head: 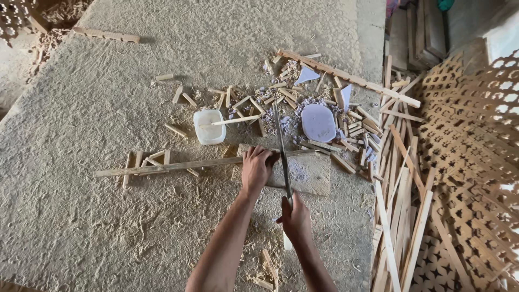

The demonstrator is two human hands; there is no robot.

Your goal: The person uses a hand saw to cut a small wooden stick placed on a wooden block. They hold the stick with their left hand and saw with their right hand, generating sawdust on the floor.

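My left hand point(256, 168) presses a long thin wooden strip point(162, 167) down onto a flat wooden board point(311, 174). My right hand point(295, 218) grips the handle of a narrow hand saw point(281, 146), whose blade runs away from me across the strip just right of my left hand. The strip stretches far to the left over the sawdust-covered floor point(81, 216).
A white plastic tub point(208, 127) with a stick across it sits beyond the strip. A pale oval lid point(318, 123) lies among many small wood offcuts point(270, 94). Loose slats point(397, 178) and carved lattice panels point(476, 162) pile up at the right.
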